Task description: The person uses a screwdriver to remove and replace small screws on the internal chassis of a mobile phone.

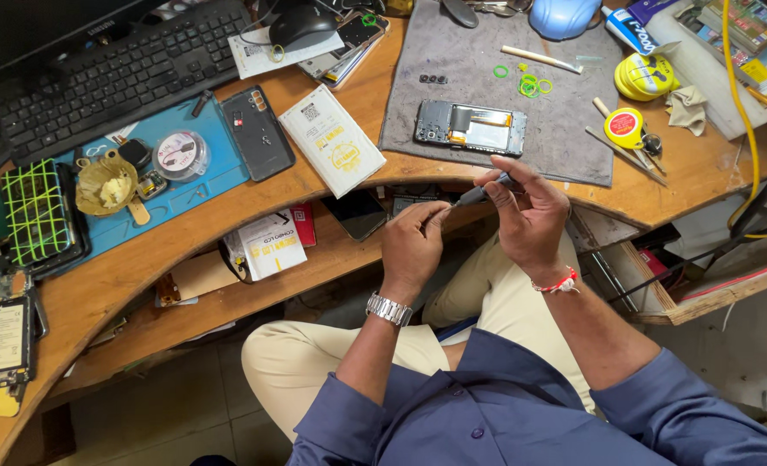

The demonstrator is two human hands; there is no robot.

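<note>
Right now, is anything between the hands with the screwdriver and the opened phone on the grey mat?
Nothing visible. The right hand and left hand hold the screwdriver just off the desk edge, and the strip of mat up to the phone is bare.

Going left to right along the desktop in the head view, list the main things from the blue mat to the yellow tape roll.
Blue mat → dark phone back cover → white flat box → grey work mat → opened phone → green rings → yellow tape roll.
</note>
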